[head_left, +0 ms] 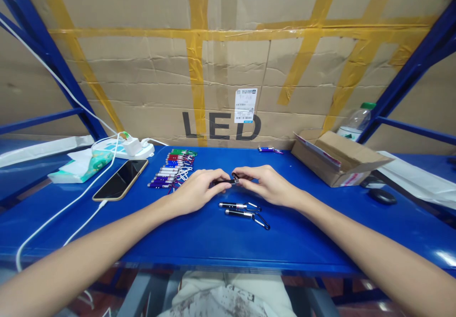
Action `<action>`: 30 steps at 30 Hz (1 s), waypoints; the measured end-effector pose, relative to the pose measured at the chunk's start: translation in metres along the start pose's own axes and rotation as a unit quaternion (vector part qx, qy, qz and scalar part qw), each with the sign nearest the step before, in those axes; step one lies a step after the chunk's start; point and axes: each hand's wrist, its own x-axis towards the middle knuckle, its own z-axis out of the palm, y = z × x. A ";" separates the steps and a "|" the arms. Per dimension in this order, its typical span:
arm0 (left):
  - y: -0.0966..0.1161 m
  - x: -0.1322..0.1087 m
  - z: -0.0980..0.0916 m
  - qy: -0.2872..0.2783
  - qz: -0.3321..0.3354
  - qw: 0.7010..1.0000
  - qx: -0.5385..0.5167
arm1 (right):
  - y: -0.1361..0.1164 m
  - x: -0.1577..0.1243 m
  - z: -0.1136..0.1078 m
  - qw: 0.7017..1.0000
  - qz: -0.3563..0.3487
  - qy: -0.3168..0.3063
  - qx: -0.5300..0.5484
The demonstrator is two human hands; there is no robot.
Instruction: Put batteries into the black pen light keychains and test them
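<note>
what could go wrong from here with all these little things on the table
The slim black tube is held only at the fingertips of the left hand and right hand, so it might slip and drop.

The left hand is close beside the row of coloured tubes, so it could knock some out of line.

The charging cable of the phone runs down to the left forearm; a snag might drag the phone.

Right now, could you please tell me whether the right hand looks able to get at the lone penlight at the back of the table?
It looks likely, yes: nothing visible stands between the right hand and the lone penlight, though that hand is busy with a black penlight.
</note>
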 end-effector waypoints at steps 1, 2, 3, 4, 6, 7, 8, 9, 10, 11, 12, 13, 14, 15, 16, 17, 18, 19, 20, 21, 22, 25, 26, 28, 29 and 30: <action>0.000 0.000 0.000 0.001 0.001 1.000 0.002 | -0.001 0.000 0.000 1.000 0.000 -0.001 0.001; 0.000 0.000 0.000 0.003 0.001 1.000 0.005 | -0.002 0.000 -0.001 1.000 -0.001 -0.003 0.002; 0.001 0.000 0.000 0.005 0.001 1.000 0.009 | -0.002 0.000 -0.001 1.000 -0.002 -0.004 0.003; 0.001 0.001 0.000 0.006 0.001 1.000 0.013 | -0.002 0.000 -0.001 1.000 -0.003 -0.004 0.004; 0.002 0.001 0.000 0.008 -0.001 1.000 0.012 | -0.002 0.000 0.000 1.000 -0.008 -0.001 0.007; 0.003 0.001 -0.001 0.008 -0.003 1.000 0.010 | -0.001 0.000 0.001 1.000 -0.012 0.003 0.009; 0.004 0.001 -0.001 0.008 -0.004 1.000 0.007 | 0.000 0.000 0.001 1.000 -0.016 0.006 0.010; 0.004 0.002 -0.001 0.007 -0.006 1.000 0.005 | 0.001 -0.001 0.002 1.000 -0.020 0.010 0.011; 0.004 0.002 -0.001 0.007 -0.007 1.000 0.005 | 0.001 -0.001 0.002 1.000 -0.024 0.013 0.011; 0.004 0.002 -0.001 0.007 -0.007 1.000 0.006 | 0.002 -0.001 0.003 0.999 -0.028 0.016 0.010; 0.004 0.001 -0.001 0.007 -0.006 1.000 0.006 | 0.002 -0.001 0.003 0.999 -0.031 0.018 0.008; 0.004 0.001 -0.001 0.008 -0.005 1.000 0.006 | 0.002 -0.001 0.003 0.999 -0.032 0.021 0.006; 0.004 0.001 -0.001 0.010 -0.003 1.000 0.005 | 0.002 -0.001 0.003 0.999 -0.034 0.024 0.003; 0.004 0.001 -0.001 0.012 -0.003 1.000 0.002 | 0.002 -0.001 0.003 0.999 -0.035 0.027 0.000; 0.004 0.001 0.000 0.014 -0.002 1.000 0.000 | 0.002 -0.001 0.003 0.999 -0.036 0.032 -0.004; 0.004 0.000 0.000 0.017 -0.002 1.000 -0.002 | 0.001 -0.001 0.003 0.999 -0.037 0.037 -0.007; 0.003 0.000 0.000 0.020 -0.002 1.000 -0.004 | 0.001 -0.001 0.003 0.998 -0.039 0.042 -0.010; 0.003 0.000 0.000 0.023 -0.001 1.000 -0.005 | 0.000 -0.001 0.003 0.998 -0.040 0.049 -0.012; 0.003 0.000 0.000 0.026 0.000 1.000 -0.007 | 0.000 -0.001 0.004 0.997 -0.041 0.058 -0.013; 0.003 0.000 -0.001 0.028 0.001 1.000 -0.007 | 0.000 -0.001 0.004 0.997 -0.043 0.066 -0.013; 0.003 0.000 -0.001 0.031 0.004 0.999 -0.008 | 0.000 -0.001 0.005 0.996 -0.045 0.075 -0.013; 0.003 -0.001 -0.001 0.041 0.012 0.999 -0.006 | 0.001 -0.001 0.007 0.994 -0.053 0.095 -0.013; 0.003 -0.001 -0.001 0.044 0.015 0.999 -0.005 | 0.001 -0.001 0.008 0.993 -0.054 0.100 -0.012; 0.004 -0.001 -0.001 0.051 0.019 0.999 -0.003 | 0.000 -0.001 0.009 0.992 -0.055 0.110 -0.010; 0.004 -0.001 -0.001 0.054 0.020 0.998 -0.004 | -0.001 -0.001 0.009 0.992 -0.055 0.116 -0.008; 0.004 -0.001 -0.001 0.057 0.021 0.998 -0.005 | -0.003 -0.001 0.009 0.991 -0.054 0.121 -0.007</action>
